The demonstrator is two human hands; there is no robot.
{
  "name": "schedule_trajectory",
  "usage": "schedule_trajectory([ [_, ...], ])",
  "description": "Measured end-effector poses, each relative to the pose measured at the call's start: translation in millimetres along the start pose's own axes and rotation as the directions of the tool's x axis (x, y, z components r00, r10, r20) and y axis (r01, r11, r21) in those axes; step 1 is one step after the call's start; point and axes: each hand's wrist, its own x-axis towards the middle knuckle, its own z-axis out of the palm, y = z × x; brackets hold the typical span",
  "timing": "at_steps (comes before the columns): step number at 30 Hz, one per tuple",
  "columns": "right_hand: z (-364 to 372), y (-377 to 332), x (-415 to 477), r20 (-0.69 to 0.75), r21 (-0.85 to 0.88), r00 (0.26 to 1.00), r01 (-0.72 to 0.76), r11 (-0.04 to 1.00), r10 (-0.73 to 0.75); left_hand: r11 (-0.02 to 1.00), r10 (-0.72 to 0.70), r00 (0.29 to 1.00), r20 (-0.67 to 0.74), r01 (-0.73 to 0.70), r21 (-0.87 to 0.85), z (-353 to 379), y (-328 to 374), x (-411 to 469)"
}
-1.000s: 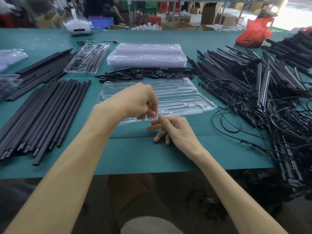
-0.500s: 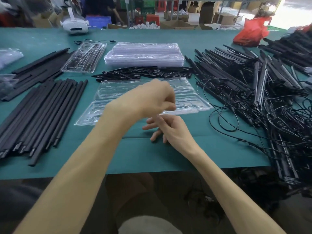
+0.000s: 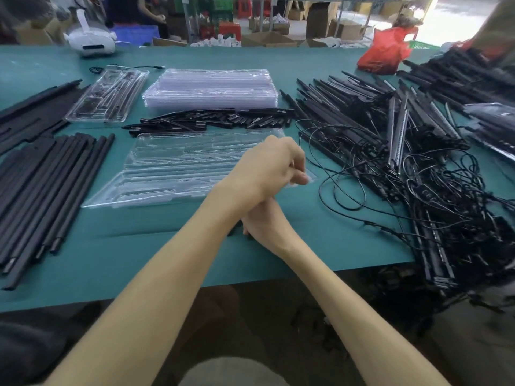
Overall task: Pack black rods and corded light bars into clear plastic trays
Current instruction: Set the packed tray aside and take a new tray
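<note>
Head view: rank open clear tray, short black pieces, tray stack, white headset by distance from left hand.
1. open clear tray: left hand pinches its right corner.
2. short black pieces: row just behind the tray.
3. tray stack: farther back, centre.
4. white headset: far back, left.

Single head view, looking forward and down, close over green table [image 3: 139,260], workshop beyond.

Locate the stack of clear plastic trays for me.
Head view, centre-far: the stack of clear plastic trays sits just behind the row of short black pieces, right of the packed clear tray.
</note>
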Motion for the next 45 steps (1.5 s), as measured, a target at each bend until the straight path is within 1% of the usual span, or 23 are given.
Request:
schedule_trajectory([
  [7, 0.4, -0.4, -0.4, -0.001, 0.004, 1.0, 0.007, 1.0, -0.007, 0.996, -0.05, 0.998, 0.025, 0.052, -0.076, 1.4, -2.6, 6.8],
  [15, 0.6, 1.1, -0.6, 0.008, -0.012, 1.0, -0.005, 1.0, 0.005, 0.995, -0.056, 0.997, 0.051, 0.06, -0.08, 5.6, -4.4, 3.7],
  [17, 0.3, 1.7, -0.9, 0.005, -0.002, 1.0, -0.017, 1.0, 0.017, 0.998, -0.051, 0.997, 0.051, 0.053, -0.045, 6.3, -3.3, 2.5],
  [20, -1.0, 1.4, -2.9, -0.007, 0.027, 0.999, -0.046, 0.999, 0.046, 0.997, -0.025, 0.998, 0.049, 0.022, 0.07, 9.0, 0.0, 2.0],
  [24, -4.5, 2.2, -5.7, 0.008, 0.049, 0.995, -0.104, 0.993, 0.104, 0.961, 0.037, 0.999, 0.03, -0.044, 0.271, 13.8, 2.4, -1.1],
  [26, -4.4, 3.9, -6.3, 0.014, 0.05, 0.992, -0.124, 0.991, 0.123, 0.95, 0.065, 0.998, 0.009, -0.065, 0.305, 15.7, 2.4, -3.3],
  [31, -5.8, 2.7, -6.4, 0.004, 0.073, 0.989, -0.149, 0.986, 0.149, 0.972, 0.059, 0.998, -0.038, -0.049, 0.231, 14.3, 4.8, -5.4],
  [36, -7.1, -4.1, -6.6, 0.022, 0.083, 0.986, -0.167, 0.982, 0.166, 0.994, -0.007, 0.997, -0.073, 0.015, 0.11, 10.4, 6.4, -5.4],
  [39, -4.2, -3.1, -5.1, 0.042, 0.116, 0.99, -0.141, 0.983, 0.136, 0.999, -0.029, 0.987, -0.157, 0.036, 0.041, 1.8, 9.5, -2.4],
  [42, -3.9, -0.4, -3.1, 0.057, 0.187, 0.989, -0.145, 0.972, 0.137, 0.999, -0.001, 0.972, -0.234, 0.012, 0.048, -11.0, 11.9, 2.4],
  [45, -3.8, -1.8, -2.2, 0.051, 0.209, 0.99, -0.143, 0.967, 0.135, 0.998, 0.055, 0.982, -0.18, -0.046, 0.053, -12.6, 10.9, 1.3],
])
